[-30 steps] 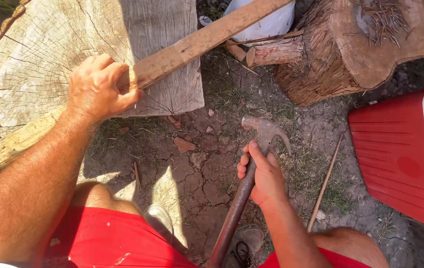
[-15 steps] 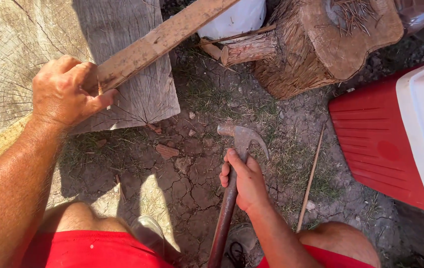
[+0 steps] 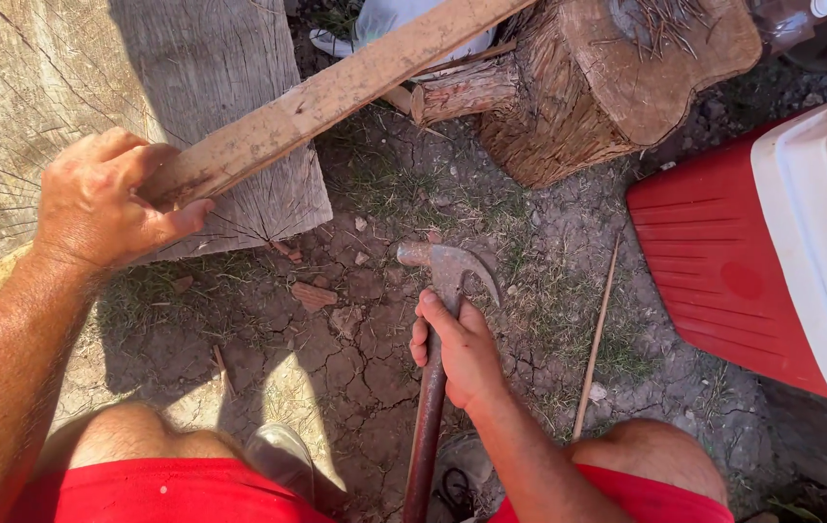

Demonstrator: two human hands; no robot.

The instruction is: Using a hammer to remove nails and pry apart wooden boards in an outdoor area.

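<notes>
I'm looking down on a big sawn stump (image 3: 64, 107), pale and cracked, lying right under my left hand (image 3: 108, 208). Off to the far side of my right hand (image 3: 462, 353) sits a red cooler (image 3: 723, 261) with a white lid, well apart from it. Ahead of that hand there's a smaller bark-covered log (image 3: 607, 87), its cut face up. Now the plank (image 3: 336, 92): a long weathered strip running from my left hand up and away across the stump's edge. My left hand is curled around its near end, fingers wrapped over, thumb pressed along the side. My right hand is closed tight on a rusty hammer (image 3: 442, 291), gripping high on the handle, just behind the claw head, which sits just beyond my knuckles over cracked dirt. A thin stick (image 3: 595, 339) lies on the ground just beside my right hand.
</notes>
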